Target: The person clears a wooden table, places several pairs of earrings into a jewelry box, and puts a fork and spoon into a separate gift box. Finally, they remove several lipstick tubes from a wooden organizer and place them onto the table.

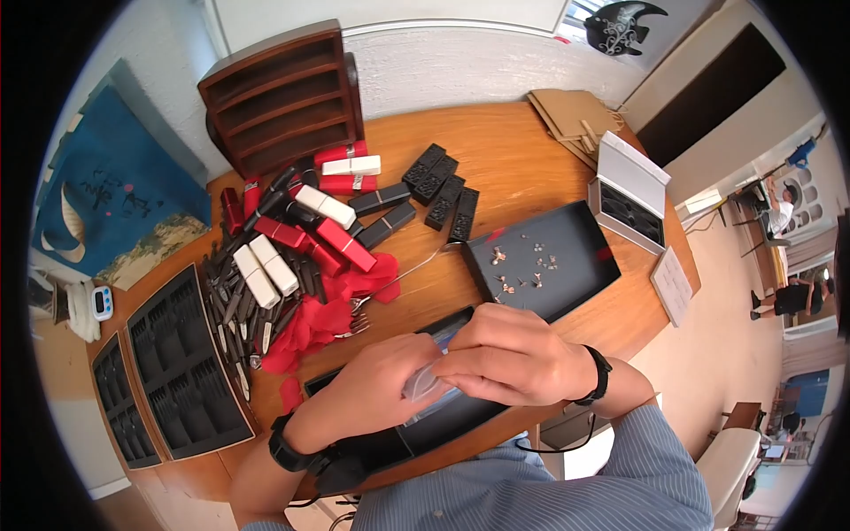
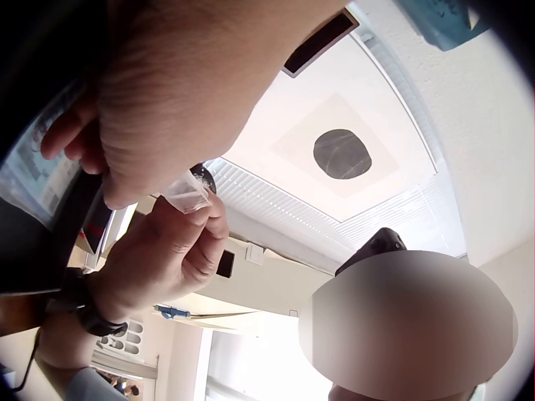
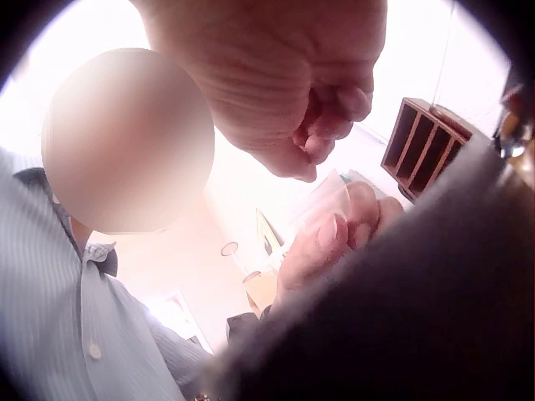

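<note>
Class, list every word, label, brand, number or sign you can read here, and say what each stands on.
No text reads clearly.
Blue picture: dark characters, too blurred.
White card: faint writing, too small.
Blue-and-white device: display too small.
Plastic packet: print-like marks, blurred.

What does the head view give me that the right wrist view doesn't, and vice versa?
Only the head view shows the pile of red, white and black cases, the red petals, the open white box and the brown paper bags.

Only the right wrist view shows the collar, plus a large dark blur up close that I can't identify.

Both show the left hand and right hand at the clear plastic bag, the wooden shelf and the striped shirt.
</note>
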{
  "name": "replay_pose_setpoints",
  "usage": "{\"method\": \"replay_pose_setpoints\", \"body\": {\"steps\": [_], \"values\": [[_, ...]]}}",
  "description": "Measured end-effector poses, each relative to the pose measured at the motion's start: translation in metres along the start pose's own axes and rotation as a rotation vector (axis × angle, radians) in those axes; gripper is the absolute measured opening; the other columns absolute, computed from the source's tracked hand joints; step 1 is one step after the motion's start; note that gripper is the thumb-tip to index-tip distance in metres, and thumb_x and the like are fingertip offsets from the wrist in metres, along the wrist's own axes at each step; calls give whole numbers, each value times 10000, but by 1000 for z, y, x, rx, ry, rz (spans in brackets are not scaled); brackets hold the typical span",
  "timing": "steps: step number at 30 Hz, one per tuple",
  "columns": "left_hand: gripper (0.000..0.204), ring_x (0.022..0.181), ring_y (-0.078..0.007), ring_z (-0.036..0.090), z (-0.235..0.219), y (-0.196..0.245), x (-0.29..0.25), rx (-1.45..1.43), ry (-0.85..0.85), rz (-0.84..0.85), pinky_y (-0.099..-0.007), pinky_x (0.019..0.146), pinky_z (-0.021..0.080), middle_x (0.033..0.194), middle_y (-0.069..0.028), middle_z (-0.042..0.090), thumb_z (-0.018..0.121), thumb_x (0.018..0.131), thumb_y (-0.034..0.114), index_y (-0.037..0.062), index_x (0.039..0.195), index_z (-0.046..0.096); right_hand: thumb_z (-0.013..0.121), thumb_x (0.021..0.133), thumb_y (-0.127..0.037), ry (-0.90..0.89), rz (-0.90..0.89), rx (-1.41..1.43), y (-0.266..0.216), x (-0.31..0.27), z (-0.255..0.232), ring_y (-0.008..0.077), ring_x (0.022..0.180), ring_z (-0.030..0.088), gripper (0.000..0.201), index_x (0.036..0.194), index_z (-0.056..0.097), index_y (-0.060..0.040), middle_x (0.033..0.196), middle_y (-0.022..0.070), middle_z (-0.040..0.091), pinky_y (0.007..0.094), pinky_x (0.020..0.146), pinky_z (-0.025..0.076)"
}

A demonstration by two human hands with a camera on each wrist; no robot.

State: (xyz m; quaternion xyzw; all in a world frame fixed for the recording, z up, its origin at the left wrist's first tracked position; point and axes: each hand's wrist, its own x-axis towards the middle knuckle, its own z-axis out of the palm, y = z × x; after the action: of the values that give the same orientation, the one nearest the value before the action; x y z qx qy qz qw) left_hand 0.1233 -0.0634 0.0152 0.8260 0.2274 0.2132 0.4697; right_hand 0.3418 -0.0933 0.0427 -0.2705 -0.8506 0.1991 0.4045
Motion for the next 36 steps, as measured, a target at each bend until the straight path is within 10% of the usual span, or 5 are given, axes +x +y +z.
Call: {"method": "replay_pose_setpoints", "body": {"steps": [11, 13, 18, 36], "values": [[201, 756, -294, 623, -1, 1, -1, 49, -28, -51, -368, 669, 478, 843, -97, 623, 781, 854, 159, 52, 896, 616, 740, 809, -66, 56, 56, -295, 16, -2, -31, 282, 761, 603, 133, 912, 662, -38, 870, 87, 598, 380, 664, 504], [192, 750, -277, 631, -1, 2, 0, 40, -28, -59, -352, 661, 478, 835, -92, 631, 783, 853, 141, 56, 871, 612, 710, 816, -65, 36, 522, -402, 21, -9, -56, 312, 797, 639, 78, 871, 660, -41, 872, 110, 640, 387, 686, 521], [196, 739, -274, 633, 1, 0, -1, 16, -10, -51, -351, 655, 480, 825, -93, 633, 784, 851, 129, 51, 875, 605, 649, 846, -68, -238, 905, -690, 69, -50, -98, 342, 801, 657, 61, 871, 688, -27, 878, 139, 670, 416, 719, 529], [204, 749, -277, 636, 0, 1, -1, 24, -11, -61, -352, 662, 485, 831, -98, 635, 784, 850, 127, 44, 876, 600, 655, 849, -32, -334, 819, -516, 67, -42, -82, 332, 933, 641, 41, 884, 666, -14, 918, 137, 664, 400, 817, 519]]}}
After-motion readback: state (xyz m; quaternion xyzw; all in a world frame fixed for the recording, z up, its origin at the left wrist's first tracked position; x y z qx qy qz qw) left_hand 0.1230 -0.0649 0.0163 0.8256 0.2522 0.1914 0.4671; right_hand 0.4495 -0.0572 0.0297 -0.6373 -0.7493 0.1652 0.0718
